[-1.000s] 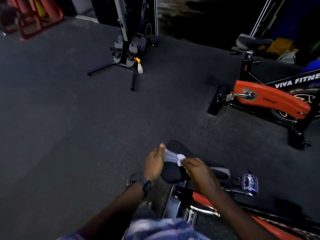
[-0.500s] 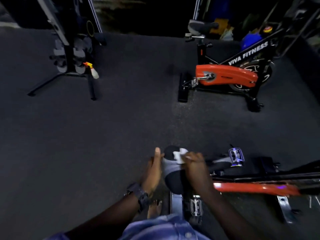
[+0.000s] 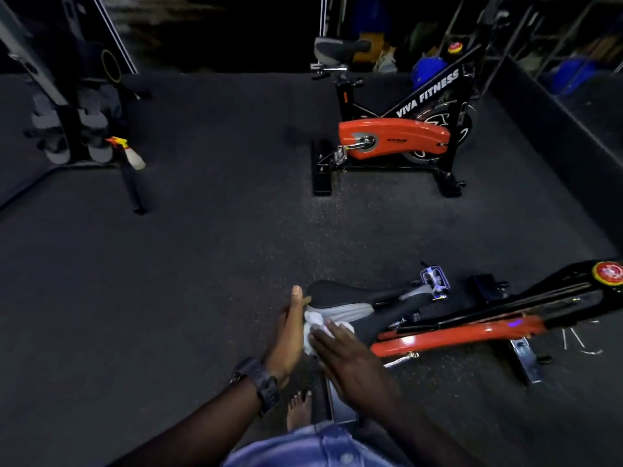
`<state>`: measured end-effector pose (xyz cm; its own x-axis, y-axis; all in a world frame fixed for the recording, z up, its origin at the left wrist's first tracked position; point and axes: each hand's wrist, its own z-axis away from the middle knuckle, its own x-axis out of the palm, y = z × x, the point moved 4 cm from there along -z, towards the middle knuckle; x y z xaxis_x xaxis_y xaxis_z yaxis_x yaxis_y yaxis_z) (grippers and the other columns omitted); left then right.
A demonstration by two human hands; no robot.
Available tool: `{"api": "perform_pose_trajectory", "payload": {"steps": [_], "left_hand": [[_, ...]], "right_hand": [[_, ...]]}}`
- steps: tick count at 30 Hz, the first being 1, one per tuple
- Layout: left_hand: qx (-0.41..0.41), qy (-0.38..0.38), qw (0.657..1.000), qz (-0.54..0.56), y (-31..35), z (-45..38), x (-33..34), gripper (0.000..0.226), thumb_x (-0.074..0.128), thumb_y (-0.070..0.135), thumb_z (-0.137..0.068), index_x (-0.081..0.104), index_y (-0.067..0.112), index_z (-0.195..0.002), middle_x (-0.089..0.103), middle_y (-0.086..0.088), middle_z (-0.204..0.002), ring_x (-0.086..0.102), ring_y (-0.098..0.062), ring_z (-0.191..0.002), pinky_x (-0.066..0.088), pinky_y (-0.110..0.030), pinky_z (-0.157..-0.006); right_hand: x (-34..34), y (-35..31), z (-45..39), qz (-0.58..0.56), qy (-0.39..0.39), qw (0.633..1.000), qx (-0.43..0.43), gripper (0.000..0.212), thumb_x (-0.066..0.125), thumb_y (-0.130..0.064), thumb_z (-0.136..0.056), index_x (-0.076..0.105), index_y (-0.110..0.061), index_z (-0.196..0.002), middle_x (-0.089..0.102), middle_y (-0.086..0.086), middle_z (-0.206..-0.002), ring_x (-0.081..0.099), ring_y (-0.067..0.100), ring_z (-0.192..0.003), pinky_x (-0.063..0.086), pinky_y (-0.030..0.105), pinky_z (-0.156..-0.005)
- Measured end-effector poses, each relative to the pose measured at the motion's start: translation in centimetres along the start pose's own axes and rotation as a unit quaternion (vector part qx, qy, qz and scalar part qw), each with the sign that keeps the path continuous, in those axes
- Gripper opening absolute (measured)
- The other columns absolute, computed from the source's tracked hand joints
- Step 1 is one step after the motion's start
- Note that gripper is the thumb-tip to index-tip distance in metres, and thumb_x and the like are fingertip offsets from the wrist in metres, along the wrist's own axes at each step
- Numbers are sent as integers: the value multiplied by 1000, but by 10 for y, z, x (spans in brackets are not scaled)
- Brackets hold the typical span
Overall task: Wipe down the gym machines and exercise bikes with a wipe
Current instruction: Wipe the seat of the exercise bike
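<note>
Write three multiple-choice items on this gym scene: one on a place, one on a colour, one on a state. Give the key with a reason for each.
1. Where is the spray bottle?
A. On the floor by the rack's leg
B. On the far bike's saddle
C. In the left hand

2. What colour is the far bike's chain guard?
A. Blue
B. Orange-red
C. Green

3. How does the right hand meet the wipe?
A. Flat, pressing it on the saddle
B. Hanging clear of it
C. Crumpling it in a fist

Key: 1 A, it leans at the foot of the rack. 2 B, the guard is orange-red. 3 A, straight fingers lie on the wipe.
</note>
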<state>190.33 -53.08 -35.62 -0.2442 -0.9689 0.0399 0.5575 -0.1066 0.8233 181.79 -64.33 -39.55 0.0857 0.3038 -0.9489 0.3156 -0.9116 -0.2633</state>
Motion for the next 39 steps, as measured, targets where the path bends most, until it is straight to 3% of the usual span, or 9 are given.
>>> {"api": "perform_pose_trajectory", "payload": {"steps": [5,14,18,21,24,27,32,36,39], "left_hand": [[-5,-37,999,-17,2,3,-7,78,20,70,-90,53,19,-139,55,0,-141,52,-20,-128,44,-38,-98],[-2,-19,998,-55,-28,-22,-17,91,31,96,-72,64,32,-127,66,8,-130,60,-15,-123,41,-48,-111],[112,-8,982,-154,-6,-6,-9,78,26,82,-85,63,26,-123,61,4,-132,53,-13,-125,37,-39,-113],[194,-39,947,-253,-2,-2,1,62,29,56,-96,55,14,-133,51,-3,-145,40,-14,-138,22,-18,-116],[225,-80,929,-282,-7,-4,8,50,34,42,-99,48,13,-138,44,-7,-150,35,-20,-143,21,-28,-121],[238,-76,917,-312,-3,-6,13,62,31,50,-100,47,8,-142,40,-5,-153,30,-16,-145,15,-21,-119],[264,-109,896,-341,-2,-15,22,113,12,92,-75,43,8,-144,33,8,-146,25,-12,-145,1,-7,-114],[275,-154,854,-414,-5,-15,29,119,2,95,-70,41,11,-146,31,10,-149,20,-5,-146,1,-20,-121],[276,-155,843,-435,-6,-18,36,118,3,94,-72,43,11,-146,33,7,-153,22,-9,-149,4,-23,-122]], "right_hand": [[-21,38,3,32,-18,992,124,65,39,-58,-98,42,-15,-147,28,2,-159,27,31,-146,24,44,-118],[-15,7,18,61,-91,992,-65,45,38,-60,-98,57,-35,-131,37,-7,-155,30,27,-145,31,44,-115],[-1,-6,-6,44,-69,996,40,65,37,-63,-98,41,-22,-148,31,1,-158,19,30,-149,19,44,-119],[3,-4,2,41,-64,996,47,72,39,-63,-97,35,-16,-151,28,4,-160,14,30,-150,23,48,-117],[-17,42,13,47,-22,985,166,82,37,-67,-95,30,-8,-152,17,9,-162,13,29,-150,23,50,-117],[-30,74,1,38,-1,955,293,90,29,-71,-94,27,-1,-151,16,15,-162,13,33,-150,19,51,-119],[-20,64,6,41,-1,984,174,91,36,-71,-93,27,-1,-151,14,15,-162,10,31,-150,23,52,-117],[-52,144,29,65,79,925,365,99,32,-73,-93,22,8,-150,18,24,-159,14,38,-148,24,53,-117],[-37,112,28,8,100,933,344,98,38,-68,-95,22,13,-147,17,27,-158,7,42,-149,19,53,-119]]}}
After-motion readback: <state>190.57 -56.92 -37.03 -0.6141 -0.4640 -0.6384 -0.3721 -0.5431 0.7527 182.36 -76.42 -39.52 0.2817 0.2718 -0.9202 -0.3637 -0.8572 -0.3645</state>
